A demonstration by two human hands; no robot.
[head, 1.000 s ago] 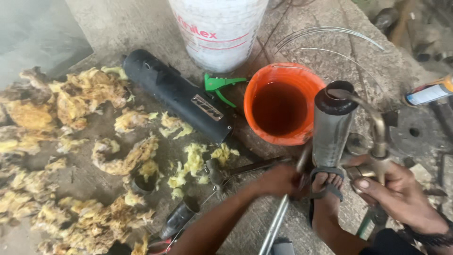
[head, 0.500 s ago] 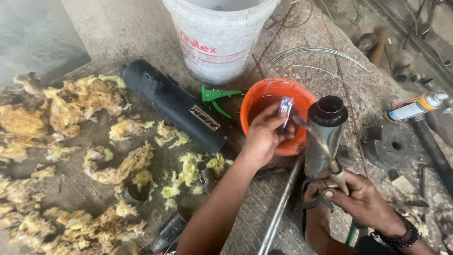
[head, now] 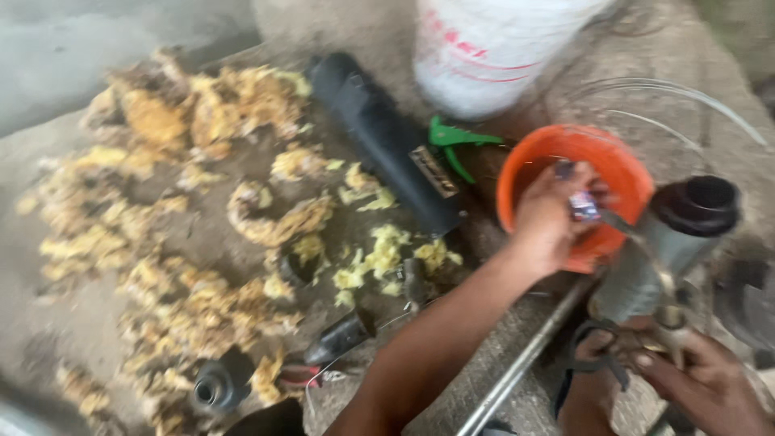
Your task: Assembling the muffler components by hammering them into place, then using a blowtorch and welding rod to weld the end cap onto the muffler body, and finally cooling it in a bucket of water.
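Note:
My left hand [head: 547, 216] reaches over the rim of an orange bowl [head: 557, 139] and pinches a small shiny packet [head: 583, 206] at the bowl's mouth. My right hand [head: 696, 386] sits at the lower right, closed around the metal handle of a spray-gun-like tool. That tool carries a grey cylinder [head: 655, 257] with a black cap [head: 699, 203], standing just right of the bowl. The view is blurred, so the packet's details are unclear.
A long black tube [head: 379, 137] lies left of the bowl, with a green plastic piece [head: 452, 141] beside it. A white bucket [head: 492, 48] stands behind. Yellow fibrous wadding [head: 202, 210] is strewn across the left. A metal rod [head: 525, 363] and small black parts [head: 218, 387] lie near me.
My left hand left the tool by my right hand and moved up over the orange bowl, now holding the small packet. The view has shifted and closed in.

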